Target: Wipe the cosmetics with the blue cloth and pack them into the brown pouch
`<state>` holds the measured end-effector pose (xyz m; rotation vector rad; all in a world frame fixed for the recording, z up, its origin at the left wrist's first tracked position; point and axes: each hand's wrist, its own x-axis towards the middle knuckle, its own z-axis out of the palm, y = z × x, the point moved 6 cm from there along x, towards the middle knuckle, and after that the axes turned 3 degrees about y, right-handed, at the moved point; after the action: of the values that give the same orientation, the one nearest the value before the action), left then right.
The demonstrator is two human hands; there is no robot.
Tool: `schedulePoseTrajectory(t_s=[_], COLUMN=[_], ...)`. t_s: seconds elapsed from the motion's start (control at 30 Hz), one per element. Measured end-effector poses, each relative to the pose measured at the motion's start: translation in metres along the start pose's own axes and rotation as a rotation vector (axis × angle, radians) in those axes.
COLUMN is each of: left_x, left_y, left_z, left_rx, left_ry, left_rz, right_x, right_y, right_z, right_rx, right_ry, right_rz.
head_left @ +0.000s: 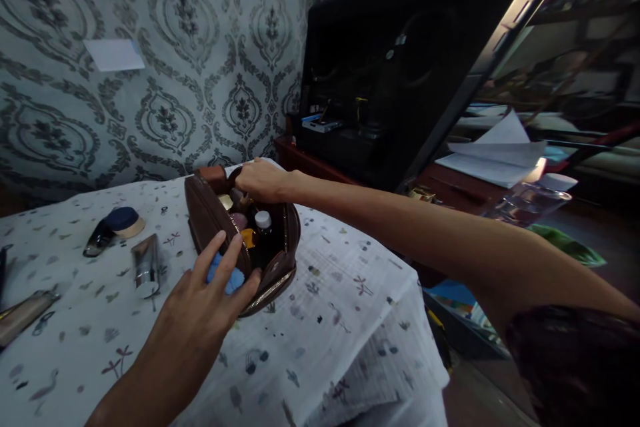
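Touching the bag: both bare hands, from where I stand; 12 o'clock is straight away from the person, toward the wall.
Brown zip bag: on the tablecloth, wide open, its long way going from 11 o'clock to 5 o'clock.
Left hand: at the bag's 7 o'clock side, fingers spread, two tips on the side wall, thumb by the near zip.
Right hand: at the bag's 12 o'clock end, fingers curled in; the tips are hid, so I can't tell what they pinch.
White-capped bottle: standing inside the bag, at 2 o'clock from the left fingertips and 5 o'clock from the right fist. It is near both, and I can't tell which is closer.
Yellow thing: inside too, just beside the bottle at 8 o'clock, nearer the left fingers.
Fuzzy blue thing: right by the left fingers, partly hid under them.
Silver tube: outside on the cloth, at 9 o'clock from the bag, apart from both hands.
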<state>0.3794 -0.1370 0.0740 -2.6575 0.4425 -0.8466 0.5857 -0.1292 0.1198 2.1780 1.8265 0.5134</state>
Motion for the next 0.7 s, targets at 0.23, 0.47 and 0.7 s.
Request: schedulePoseTrajectory(t_s=[0.23, 0.47, 0.7], left_x=[-0.001, -0.001, -0.001], left_y=[0.000, 0.001, 0.001], left_z=[0.002, 0.003, 0.003], left_rx=[-0.017, -0.002, -0.011], left_ry=[-0.009, -0.039, -0.024], left_rz=[-0.018, -0.047, -0.053], right_x=[-0.006, -0.009, -0.042], right_y=[-0.005, 0.000, -0.002], right_z=[-0.003, -0.009, -0.034], right_rx=[0.015, 0.070, 0.268], right_ry=[-0.039, -0.059, 0.238], right_rz=[0.013, 0.047, 0.130])
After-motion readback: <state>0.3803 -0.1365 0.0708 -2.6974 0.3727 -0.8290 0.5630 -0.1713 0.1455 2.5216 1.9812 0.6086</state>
